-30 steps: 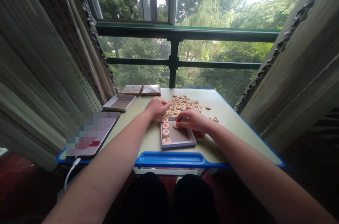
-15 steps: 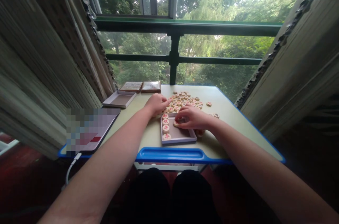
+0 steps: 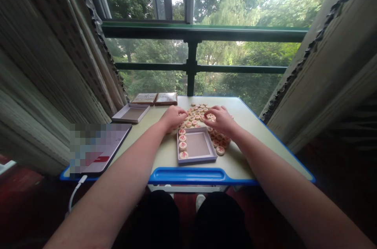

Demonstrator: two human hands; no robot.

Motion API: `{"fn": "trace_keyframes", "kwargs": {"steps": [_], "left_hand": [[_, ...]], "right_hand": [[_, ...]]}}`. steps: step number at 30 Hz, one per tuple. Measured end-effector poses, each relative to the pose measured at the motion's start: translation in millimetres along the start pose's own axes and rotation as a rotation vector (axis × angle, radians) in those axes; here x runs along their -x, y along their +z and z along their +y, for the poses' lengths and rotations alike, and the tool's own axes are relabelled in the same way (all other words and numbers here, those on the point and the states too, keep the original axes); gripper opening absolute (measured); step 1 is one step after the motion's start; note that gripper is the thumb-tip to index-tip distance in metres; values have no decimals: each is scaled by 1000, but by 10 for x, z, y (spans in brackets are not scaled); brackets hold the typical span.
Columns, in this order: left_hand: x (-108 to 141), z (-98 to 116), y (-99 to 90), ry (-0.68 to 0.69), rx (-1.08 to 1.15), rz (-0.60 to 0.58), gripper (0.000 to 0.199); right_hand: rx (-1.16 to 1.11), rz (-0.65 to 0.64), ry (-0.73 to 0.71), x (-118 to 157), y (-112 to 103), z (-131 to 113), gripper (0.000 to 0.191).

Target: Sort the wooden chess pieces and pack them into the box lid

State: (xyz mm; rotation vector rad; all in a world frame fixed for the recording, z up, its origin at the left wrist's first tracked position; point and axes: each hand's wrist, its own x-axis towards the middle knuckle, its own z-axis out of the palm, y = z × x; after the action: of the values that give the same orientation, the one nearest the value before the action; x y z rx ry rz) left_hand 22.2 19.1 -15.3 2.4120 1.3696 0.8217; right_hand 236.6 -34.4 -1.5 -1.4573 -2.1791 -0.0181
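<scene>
Discs (image 3: 183, 145) with red characters, four in one column, are lining the 9 o'clock wall inside an open box (image 3: 198, 143). A crowded pile (image 3: 193, 118) of similar discs is spreading outside it from 11 round past 3 o'clock; two hands are covering parts of it, so its full count is staying hidden. At 11 o'clock the left hand (image 3: 171, 117) is resting at the pile's edge, fingers curling, and whether it is grasping anything I cannot tell. At 1 o'clock the right hand (image 3: 220, 118) is bringing thumb and forefinger together at a red-marked disc (image 3: 203, 118); whether they are gripping it I cannot tell. One shallow tray (image 3: 131, 113) is lying near 10 o'clock, with two flat packs (image 3: 166, 99) sitting just beyond. One tablet (image 3: 114, 152) is lying at 9 o'clock, trailing one white cable (image 3: 75, 196), and the left forearm is crossing between it and the box. One blue trough (image 3: 188, 176) is running along the table edge at 6 o'clock.
</scene>
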Motion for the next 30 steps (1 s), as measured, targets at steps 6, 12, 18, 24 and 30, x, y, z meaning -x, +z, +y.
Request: {"fn": "trace_keyframes", "kwargs": {"steps": [6, 12, 18, 24, 30], "left_hand": [[11, -64, 47, -99, -162, -18, 33], [5, -71, 67, -81, -163, -76, 33], [33, 25, 50, 28, -109, -132, 33], [91, 64, 66, -54, -178, -173, 36], [57, 27, 107, -24, -200, -109, 35]], "right_hand": [[75, -148, 143, -40, 59, 172, 23], [-8, -168, 80, -33, 69, 133, 23], [8, -73, 116, -42, 66, 186, 22], [68, -2, 277, -55, 80, 239, 27], [107, 62, 390, -78, 57, 335, 30]]}}
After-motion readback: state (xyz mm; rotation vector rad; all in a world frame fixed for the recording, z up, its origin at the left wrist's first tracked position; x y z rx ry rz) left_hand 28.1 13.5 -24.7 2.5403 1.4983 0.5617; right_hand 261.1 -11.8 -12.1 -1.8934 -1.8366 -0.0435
